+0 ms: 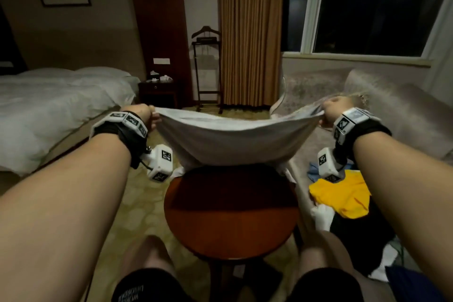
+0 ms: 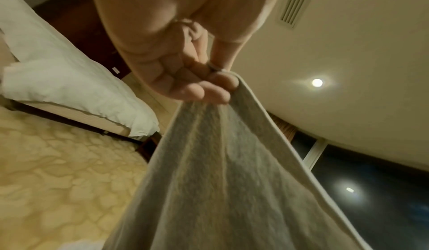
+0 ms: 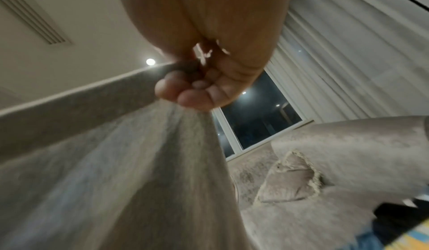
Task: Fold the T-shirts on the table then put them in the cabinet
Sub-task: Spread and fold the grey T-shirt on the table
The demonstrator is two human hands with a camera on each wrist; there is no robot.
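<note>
A grey T-shirt (image 1: 228, 140) hangs stretched between both hands above the far edge of a round dark-red wooden table (image 1: 230, 213). My left hand (image 1: 149, 115) pinches its left corner, my right hand (image 1: 327, 111) grips the right corner. The cloth sags in the middle and its lower end touches the table's far rim. In the left wrist view the curled fingers (image 2: 209, 86) clamp the shirt's hem (image 2: 232, 171). From the right wrist, fingers (image 3: 185, 92) bunch the grey fabric (image 3: 139, 171).
A yellow garment (image 1: 343, 196), blue cloth (image 1: 312, 171) and dark and white clothes lie piled on the sofa (image 1: 404, 117) at the right. A white bed (image 1: 49, 110) stands left, a nightstand (image 1: 159, 92) and valet stand (image 1: 207, 68) behind. My knees flank the table.
</note>
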